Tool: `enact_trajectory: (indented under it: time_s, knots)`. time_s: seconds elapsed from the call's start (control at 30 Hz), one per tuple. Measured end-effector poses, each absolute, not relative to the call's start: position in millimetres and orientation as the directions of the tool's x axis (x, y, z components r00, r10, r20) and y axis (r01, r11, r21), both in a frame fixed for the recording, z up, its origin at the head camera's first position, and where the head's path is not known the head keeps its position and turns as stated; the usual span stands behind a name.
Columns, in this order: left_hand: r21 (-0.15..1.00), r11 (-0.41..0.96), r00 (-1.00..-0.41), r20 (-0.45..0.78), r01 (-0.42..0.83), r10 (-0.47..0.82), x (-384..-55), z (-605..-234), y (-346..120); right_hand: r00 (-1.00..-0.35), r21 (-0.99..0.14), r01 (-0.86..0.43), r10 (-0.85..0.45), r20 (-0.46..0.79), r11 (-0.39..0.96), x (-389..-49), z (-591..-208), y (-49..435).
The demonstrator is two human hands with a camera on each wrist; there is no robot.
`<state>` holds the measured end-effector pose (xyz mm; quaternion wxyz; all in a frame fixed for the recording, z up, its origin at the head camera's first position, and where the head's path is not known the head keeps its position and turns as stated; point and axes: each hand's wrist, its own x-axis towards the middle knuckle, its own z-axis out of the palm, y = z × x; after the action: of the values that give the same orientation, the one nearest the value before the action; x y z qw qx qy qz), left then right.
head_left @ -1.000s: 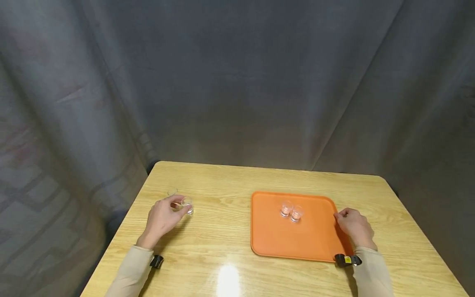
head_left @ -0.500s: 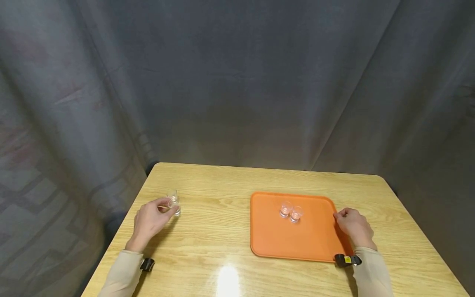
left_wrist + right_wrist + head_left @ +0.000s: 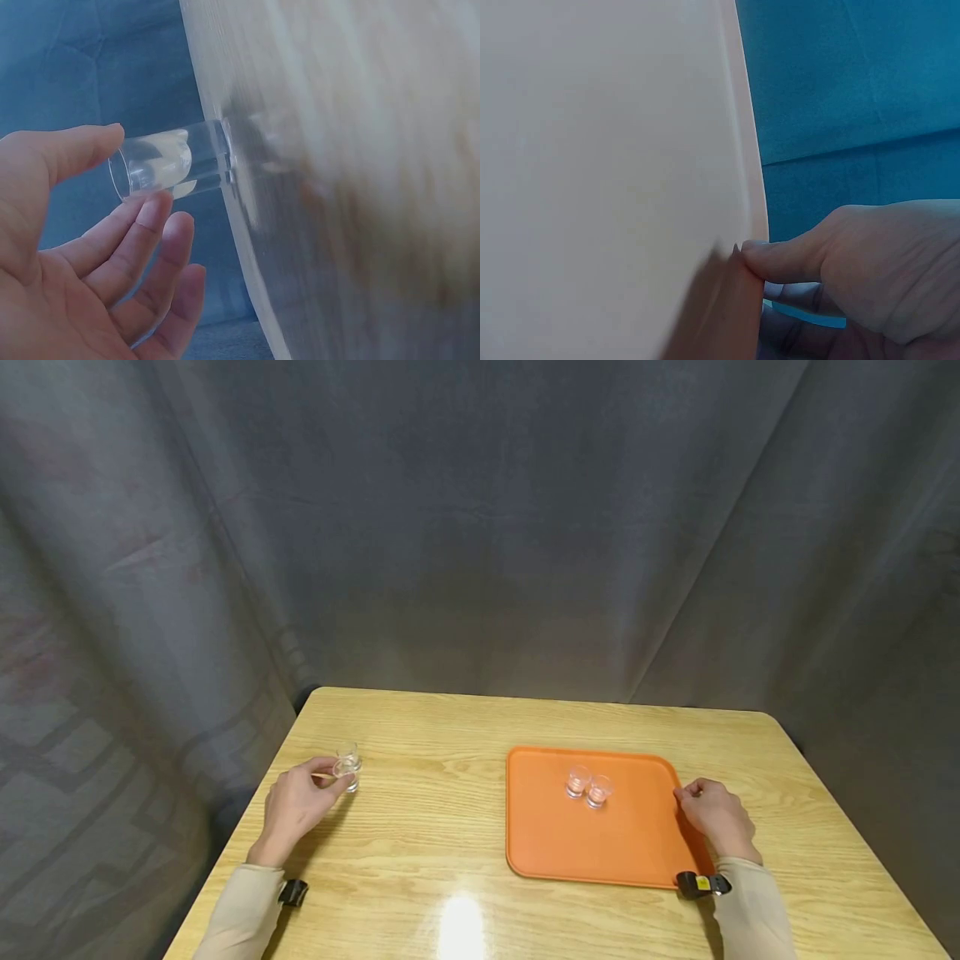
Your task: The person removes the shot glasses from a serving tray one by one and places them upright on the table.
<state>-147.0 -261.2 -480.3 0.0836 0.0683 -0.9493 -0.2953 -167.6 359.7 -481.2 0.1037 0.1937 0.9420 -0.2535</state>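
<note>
At the left of the table, my left hand (image 3: 295, 802) pinches a small clear shot glass (image 3: 349, 782) between thumb and fingers near its rim. In the left wrist view this glass (image 3: 154, 161) is upright, its base right at the tabletop. Directly behind it, a second clear glass (image 3: 347, 749) overlaps it in the head view. Over on the right, my right hand (image 3: 722, 820) grips the right rim of an orange tray (image 3: 577, 852), with the thumb on top of the rim (image 3: 744, 142) in the right wrist view.
Two more clear glasses, a left one (image 3: 577, 782) and a right one (image 3: 598, 792), stand side by side on the tray. The wooden table (image 3: 435, 827) reaches back to a grey curtain (image 3: 480, 568). A light reflection shines near the front.
My left hand has shifted left with its glass, bringing it in front of the other glass there. The right hand and the tray stay where they were.
</note>
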Motion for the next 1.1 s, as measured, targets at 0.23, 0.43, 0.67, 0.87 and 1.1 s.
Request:
enact_trajectory:
  time_s: [0.23, 0.43, 0.67, 0.87, 1.1]
  knots:
    - [0.574, 0.815, -0.977, 0.115, -0.084, -0.181, -148, -480, -262, -0.906, -0.437, 0.412, 0.308, -0.291, 0.799, -167, -482, 360]
    - [0.575, 0.814, -0.976, 0.116, -0.084, -0.182, -149, -481, -262, -0.904, -0.434, 0.415, 0.31, -0.294, 0.799, -168, -482, 360]
    - [0.577, 0.813, -0.981, 0.101, -0.079, -0.167, -148, -481, -263, -0.905, -0.435, 0.414, 0.309, -0.294, 0.8, -168, -482, 360]
    - [0.572, 0.817, -0.98, 0.117, -0.068, -0.163, -147, -478, -264, -0.908, -0.438, 0.408, 0.305, -0.287, 0.801, -167, -482, 360]
    - [0.583, 0.809, -0.976, 0.122, -0.075, -0.179, -146, -469, -262, -0.914, -0.443, 0.395, 0.295, -0.279, 0.804, -167, -480, 360]
